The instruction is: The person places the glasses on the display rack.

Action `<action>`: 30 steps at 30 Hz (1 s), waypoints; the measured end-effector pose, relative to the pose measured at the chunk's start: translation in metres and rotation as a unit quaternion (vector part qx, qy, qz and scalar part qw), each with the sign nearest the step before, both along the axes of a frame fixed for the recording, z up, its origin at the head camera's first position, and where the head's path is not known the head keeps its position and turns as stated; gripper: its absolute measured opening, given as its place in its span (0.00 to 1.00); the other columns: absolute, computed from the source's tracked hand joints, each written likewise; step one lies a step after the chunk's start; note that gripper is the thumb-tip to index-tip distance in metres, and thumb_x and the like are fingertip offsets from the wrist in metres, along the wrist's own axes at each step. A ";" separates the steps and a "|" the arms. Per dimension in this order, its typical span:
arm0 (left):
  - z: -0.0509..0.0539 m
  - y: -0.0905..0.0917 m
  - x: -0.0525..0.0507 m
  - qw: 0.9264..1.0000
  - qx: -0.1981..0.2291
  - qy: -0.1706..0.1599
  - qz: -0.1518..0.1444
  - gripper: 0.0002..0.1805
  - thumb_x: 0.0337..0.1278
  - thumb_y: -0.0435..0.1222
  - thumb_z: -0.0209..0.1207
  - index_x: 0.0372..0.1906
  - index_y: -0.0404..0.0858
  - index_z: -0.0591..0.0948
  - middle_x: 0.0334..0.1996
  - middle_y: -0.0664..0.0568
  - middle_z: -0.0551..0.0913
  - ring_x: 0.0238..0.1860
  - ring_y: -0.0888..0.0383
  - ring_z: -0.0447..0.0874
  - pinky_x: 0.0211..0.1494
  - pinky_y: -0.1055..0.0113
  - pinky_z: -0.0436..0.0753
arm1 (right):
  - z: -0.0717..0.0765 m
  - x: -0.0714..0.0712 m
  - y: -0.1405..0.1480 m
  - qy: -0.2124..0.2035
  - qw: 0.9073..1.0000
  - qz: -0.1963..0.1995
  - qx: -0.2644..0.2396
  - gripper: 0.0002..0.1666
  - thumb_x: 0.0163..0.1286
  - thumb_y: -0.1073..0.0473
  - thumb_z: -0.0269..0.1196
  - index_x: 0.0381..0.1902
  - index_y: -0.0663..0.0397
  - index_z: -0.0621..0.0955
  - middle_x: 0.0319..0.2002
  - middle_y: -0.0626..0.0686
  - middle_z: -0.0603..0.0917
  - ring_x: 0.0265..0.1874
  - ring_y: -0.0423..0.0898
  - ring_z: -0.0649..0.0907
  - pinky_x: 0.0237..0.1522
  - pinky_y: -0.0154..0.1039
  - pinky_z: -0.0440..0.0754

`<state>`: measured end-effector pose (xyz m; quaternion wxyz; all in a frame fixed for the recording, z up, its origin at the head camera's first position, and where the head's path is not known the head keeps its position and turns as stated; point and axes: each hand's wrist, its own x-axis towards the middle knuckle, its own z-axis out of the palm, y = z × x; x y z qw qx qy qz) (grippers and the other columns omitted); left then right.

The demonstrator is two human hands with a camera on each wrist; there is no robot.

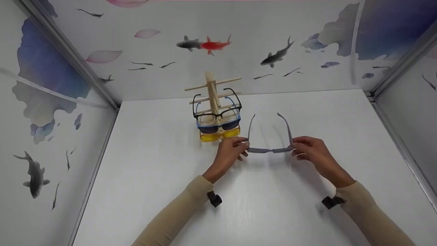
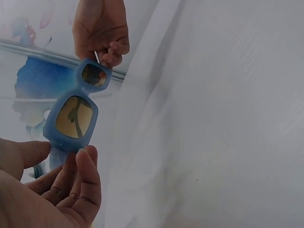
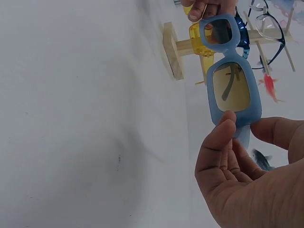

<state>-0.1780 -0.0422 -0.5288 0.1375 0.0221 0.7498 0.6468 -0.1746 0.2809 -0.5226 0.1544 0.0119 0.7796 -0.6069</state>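
A pair of light blue sunglasses [image 1: 261, 150] with tinted lenses [image 2: 73, 116] is held between the two hands, its temples unfolded and pointing away from the person. My left hand [image 1: 230, 150] pinches the left hinge corner between thumb and fingers. At the opposite corner my right hand [image 1: 315, 153] grips the frame the same way, thumb and fingertips on the hinge end in the right wrist view. Just left of the sunglasses, near my left hand, stands a wooden eyewear rack [image 1: 212, 90].
On the rack hang black-framed glasses [image 1: 235, 108], blue sunglasses [image 1: 209, 130] with dark lenses and, lowest, yellow glasses [image 1: 210, 138]. Bare wooden pegs [image 1: 229, 81] stick out at its top. The white table [image 1: 153, 153] is bounded by printed panels at the back and sides.
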 end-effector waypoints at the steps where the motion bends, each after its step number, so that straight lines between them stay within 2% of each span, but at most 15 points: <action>1: 0.001 0.000 0.000 1.000 0.000 0.000 0.000 0.18 0.80 0.37 0.65 0.64 0.32 0.87 0.40 0.50 0.93 0.38 0.54 0.93 0.40 0.65 0.91 | 0.001 0.000 0.000 0.001 1.000 0.000 0.001 0.30 0.85 0.53 0.64 0.70 0.74 0.76 0.51 0.56 0.92 0.45 0.46 0.90 0.50 0.38 0.90; 18: 0.022 0.000 0.006 1.000 -0.010 -0.004 0.007 0.19 0.80 0.38 0.65 0.65 0.32 0.86 0.40 0.51 0.93 0.38 0.56 0.93 0.41 0.66 0.91 | 0.018 0.006 -0.003 0.015 1.000 -0.011 0.001 0.29 0.85 0.52 0.65 0.67 0.74 0.78 0.48 0.54 0.92 0.46 0.51 0.91 0.49 0.38 0.91; 30: 0.033 0.002 0.012 1.000 -0.002 0.021 0.021 0.17 0.79 0.36 0.66 0.64 0.34 0.88 0.38 0.51 0.93 0.36 0.57 0.92 0.40 0.66 0.91 | 0.029 0.008 -0.002 0.049 0.998 -0.012 -0.030 0.25 0.84 0.55 0.66 0.64 0.74 0.80 0.44 0.52 0.92 0.39 0.43 0.89 0.46 0.37 0.91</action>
